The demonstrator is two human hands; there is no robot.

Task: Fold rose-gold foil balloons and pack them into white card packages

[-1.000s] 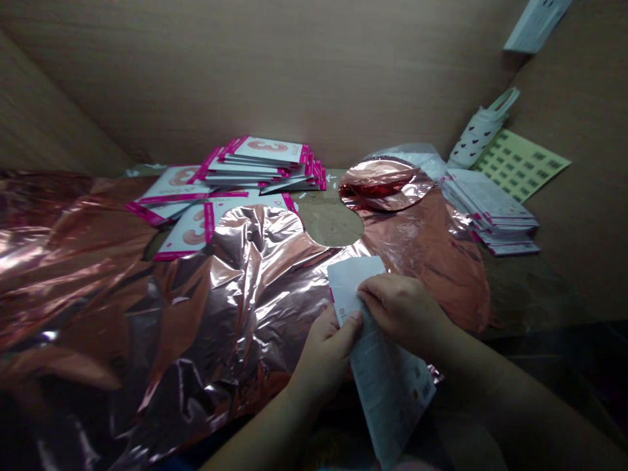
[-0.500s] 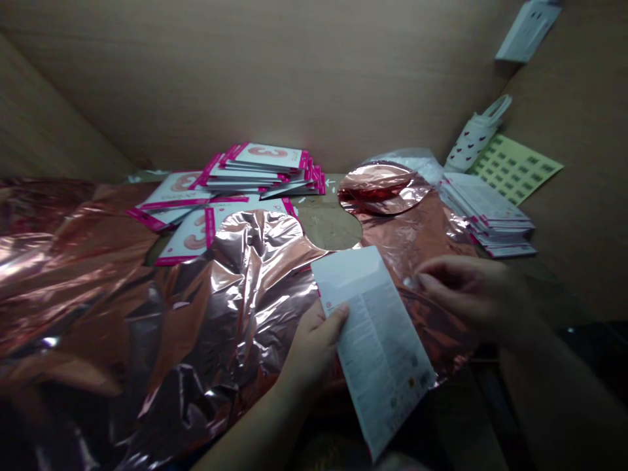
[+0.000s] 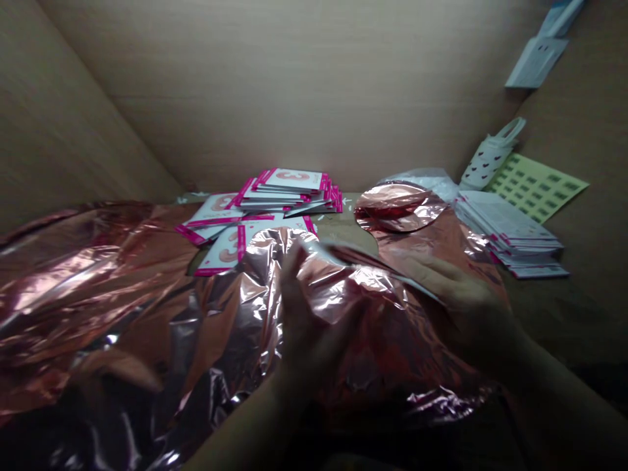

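Note:
A large rose-gold foil balloon [image 3: 147, 294] lies crumpled across the table. One lobe of it [image 3: 373, 307] is folded up and over in front of me. My left hand [image 3: 307, 314] is against that fold, dark and smeared by motion, so its grip is unclear. My right hand [image 3: 456, 288] lies on the foil to the right with its fingers stretched out flat towards the left. A thin white edge of a printed card [image 3: 422, 288] shows under the folded foil by my right fingers.
Pink-and-white packs printed with a "3" [image 3: 289, 186] are stacked at the back centre. A stack of white cards [image 3: 510, 232] sits at the right, with a yellow-green label sheet [image 3: 540, 186] and a small patterned bag [image 3: 490, 157] behind. Cardboard walls [image 3: 314, 85] enclose the space.
The white card, held in my left hand on top of the foil, is now mostly covered by foil folded over it. My right hand moved onto the foil. The view shifted.

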